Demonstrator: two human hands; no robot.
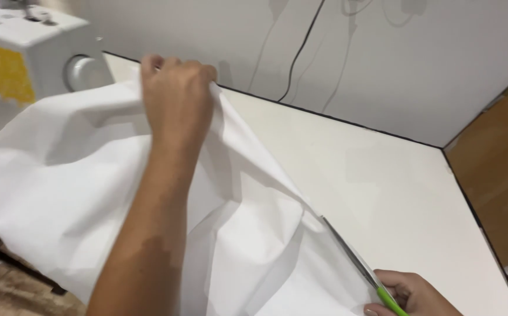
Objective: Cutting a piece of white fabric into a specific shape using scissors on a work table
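Fingers of the left hand (175, 88) pinch white fabric (90, 193); right hand (409, 295) grips green-handled scissors (356, 263).

Bright, even indoor light with soft white tones. Faint grey cable shadows fall on the wall (383, 64) toward 12 o'clock. Folds in the white fabric (78, 193) cast gentle shadows near 9 o'clock. Slight softness overall; the fist at 11 o'clock looks mildly blurred. No harsh glare.

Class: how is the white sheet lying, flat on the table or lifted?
Lifted: the left hand grips the white sheet by one edge and holds it taut above the table, leaving creases.
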